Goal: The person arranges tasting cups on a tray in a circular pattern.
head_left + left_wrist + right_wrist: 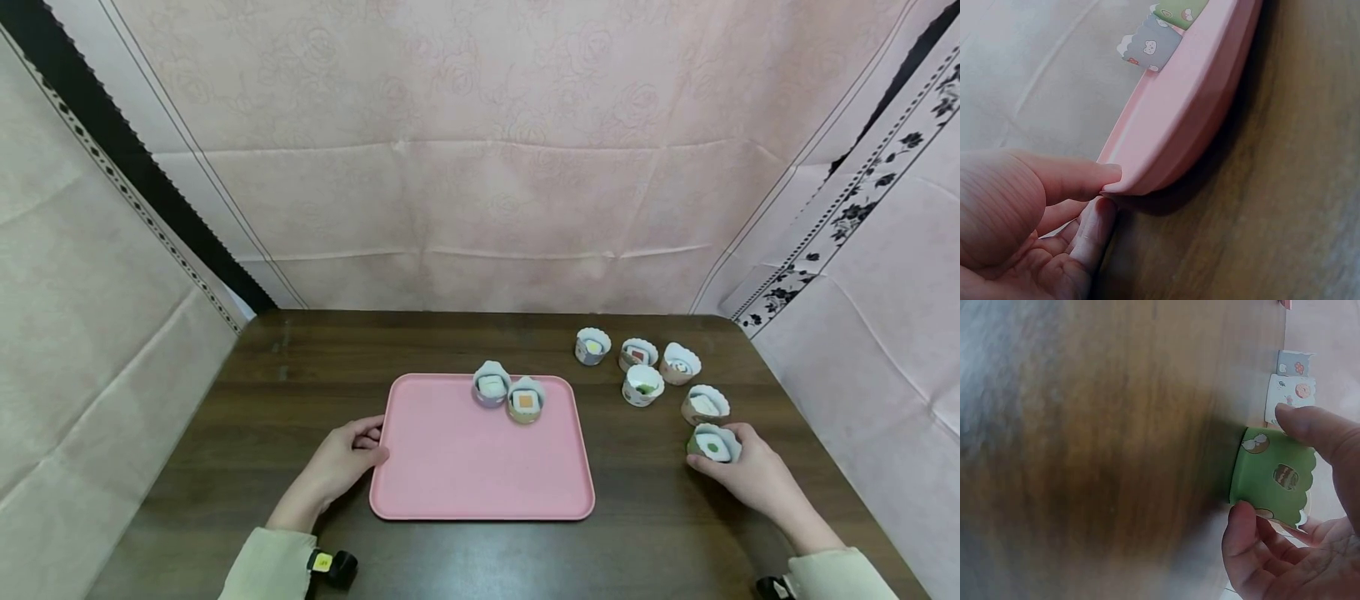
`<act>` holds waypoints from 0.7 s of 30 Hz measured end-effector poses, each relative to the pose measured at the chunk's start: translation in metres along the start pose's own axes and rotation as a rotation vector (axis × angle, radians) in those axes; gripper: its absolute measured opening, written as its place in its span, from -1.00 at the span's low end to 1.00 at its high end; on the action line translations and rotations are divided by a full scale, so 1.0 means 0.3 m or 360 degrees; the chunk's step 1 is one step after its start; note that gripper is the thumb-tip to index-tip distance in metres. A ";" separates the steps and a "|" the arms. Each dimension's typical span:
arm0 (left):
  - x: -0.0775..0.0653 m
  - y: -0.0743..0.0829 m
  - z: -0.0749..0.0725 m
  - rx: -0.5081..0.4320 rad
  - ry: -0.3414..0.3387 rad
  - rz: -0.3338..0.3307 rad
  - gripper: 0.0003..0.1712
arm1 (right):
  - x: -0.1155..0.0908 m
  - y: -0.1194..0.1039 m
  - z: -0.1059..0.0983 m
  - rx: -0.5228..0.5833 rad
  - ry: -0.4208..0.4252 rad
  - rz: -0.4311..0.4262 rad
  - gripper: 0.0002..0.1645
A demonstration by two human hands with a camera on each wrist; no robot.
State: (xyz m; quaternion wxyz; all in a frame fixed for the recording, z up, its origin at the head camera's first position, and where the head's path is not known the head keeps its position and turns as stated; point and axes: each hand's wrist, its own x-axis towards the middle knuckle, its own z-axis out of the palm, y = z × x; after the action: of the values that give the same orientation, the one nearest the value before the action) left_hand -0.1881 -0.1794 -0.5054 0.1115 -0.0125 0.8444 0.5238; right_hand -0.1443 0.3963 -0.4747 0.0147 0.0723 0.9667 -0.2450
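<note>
A pink rectangular tray [480,475] lies on the wooden table. My left hand [339,465] pinches its left edge, thumb on top and fingers beneath, as the left wrist view shows. Two paper baking cups stand at the tray's far side: a grey-blue one [491,385] and a green one [526,401], each with a pale piece inside. Off to the right, my right hand [753,473] holds another green paper baking cup [1275,478] between thumb and fingers. That cup is upright, with a white piece marked green inside it; whether it touches the table I cannot tell.
Several more paper baking cups stand on the table's right: one [706,406] just behind the held cup, a white one [642,386], one [679,364] near the right edge, and others farther back, including one [592,346]. Pale cloth [480,208] hangs behind the table.
</note>
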 end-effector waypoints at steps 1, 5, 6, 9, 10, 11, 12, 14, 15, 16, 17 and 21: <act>0.000 0.000 0.000 -0.0002 0.0002 -0.0006 -0.38 | 0.000 0.000 0.001 0.0000 -0.0003 0.0002 0.02; 0.001 -0.001 0.000 0.0001 0.0002 -0.0003 -0.38 | -0.001 -0.002 0.004 0.0000 0.0004 0.0000 -0.02; 0.001 -0.001 0.000 0.0000 0.0003 -0.0001 -0.38 | -0.001 -0.002 0.004 0.0001 0.0009 -0.0003 -0.03; 0.002 -0.001 0.000 -0.0002 0.0004 -0.0002 -0.39 | -0.003 -0.004 0.005 -0.0002 0.0034 -0.0013 -0.07; 0.002 -0.001 -0.001 -0.0002 0.0002 0.0000 -0.39 | -0.003 -0.004 0.006 -0.0005 0.0042 -0.0016 -0.09; 0.002 0.000 -0.001 -0.0006 0.0004 -0.0001 -0.39 | -0.002 -0.004 0.006 -0.0007 0.0051 -0.0019 -0.10; 0.002 0.000 -0.001 -0.0005 0.0004 0.0002 -0.39 | -0.002 -0.003 0.007 -0.0010 0.0058 -0.0020 -0.11; 0.002 0.000 -0.002 -0.0005 0.0002 0.0009 -0.39 | -0.002 -0.002 0.009 -0.0012 0.0068 -0.0022 -0.13; 0.002 0.000 -0.002 -0.0006 0.0003 0.0013 -0.39 | -0.001 -0.002 0.010 -0.0015 0.0072 -0.0022 -0.13; 0.001 0.000 -0.002 -0.0008 0.0001 0.0016 -0.39 | -0.001 -0.001 0.011 -0.0016 0.0075 -0.0023 -0.13; 0.002 0.000 -0.002 -0.0013 0.0003 0.0016 -0.39 | -0.001 0.000 0.011 -0.0018 0.0076 -0.0022 -0.14; 0.001 0.002 -0.002 -0.0018 0.0001 0.0022 -0.39 | -0.001 -0.001 0.011 -0.0023 0.0077 -0.0019 -0.14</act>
State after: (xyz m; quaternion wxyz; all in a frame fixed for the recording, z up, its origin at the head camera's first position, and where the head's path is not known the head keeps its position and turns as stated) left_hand -0.1887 -0.1796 -0.5046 0.1074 -0.0075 0.8416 0.5293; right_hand -0.1442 0.3944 -0.4775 -0.0096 0.0723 0.9690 -0.2362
